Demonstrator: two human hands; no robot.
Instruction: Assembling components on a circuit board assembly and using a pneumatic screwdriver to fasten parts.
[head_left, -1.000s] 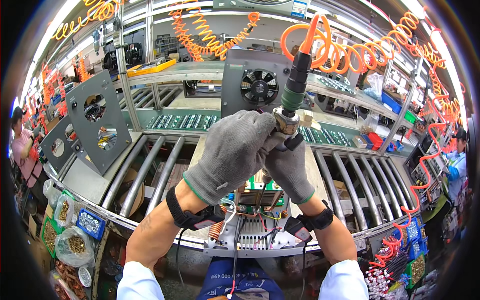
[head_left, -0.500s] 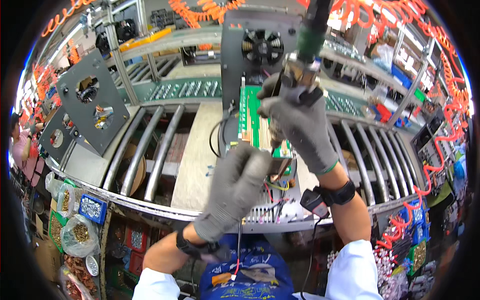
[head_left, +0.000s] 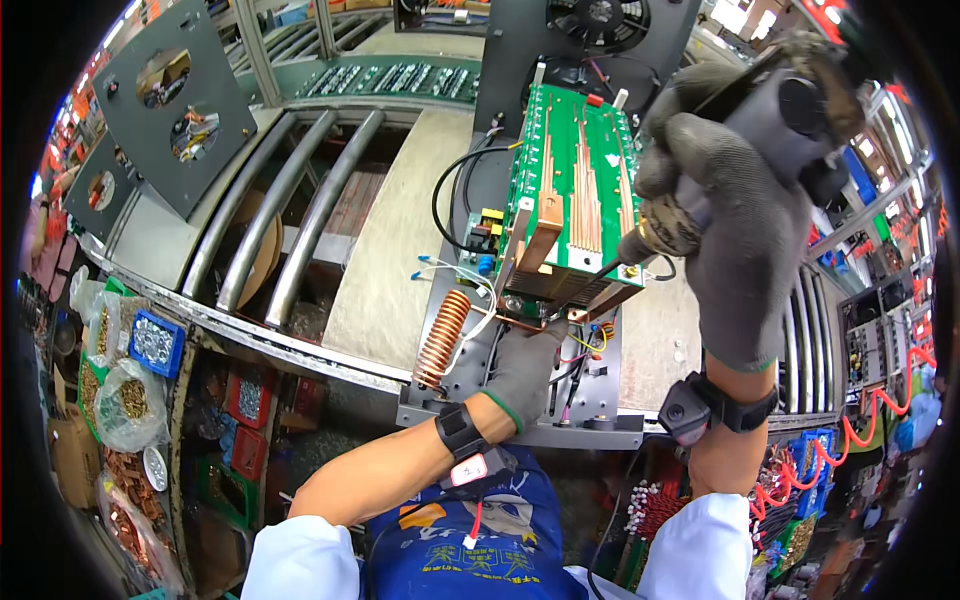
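Observation:
My right hand (head_left: 740,200), in a grey knit glove, is closed round a power screwdriver (head_left: 690,215). The tool's thin bit slants down and left to the front lower edge of a green circuit board assembly (head_left: 580,180) with copper strips. At the bit's tip is my gloved left hand (head_left: 525,365), its fingers drawn together under the front of the assembly. What those fingers grip, if anything, is hidden. Just left of that hand a copper coil (head_left: 443,338) stands on the grey metal chassis (head_left: 590,405), beside white wires with blue ends (head_left: 455,268).
A dark panel with a fan (head_left: 600,20) rises behind the board. Steel rollers (head_left: 325,220) and a pale board (head_left: 400,240) lie to the left, near grey cut-out panels (head_left: 170,110). Bins of small parts (head_left: 157,342) stand lower left; a red coiled hose (head_left: 850,400) hangs at right.
The view has shifted closer to the assembly. My left hand has gone in under its front edge, and the screwdriver's bit now slants in from the right. The copper coil has come into sight.

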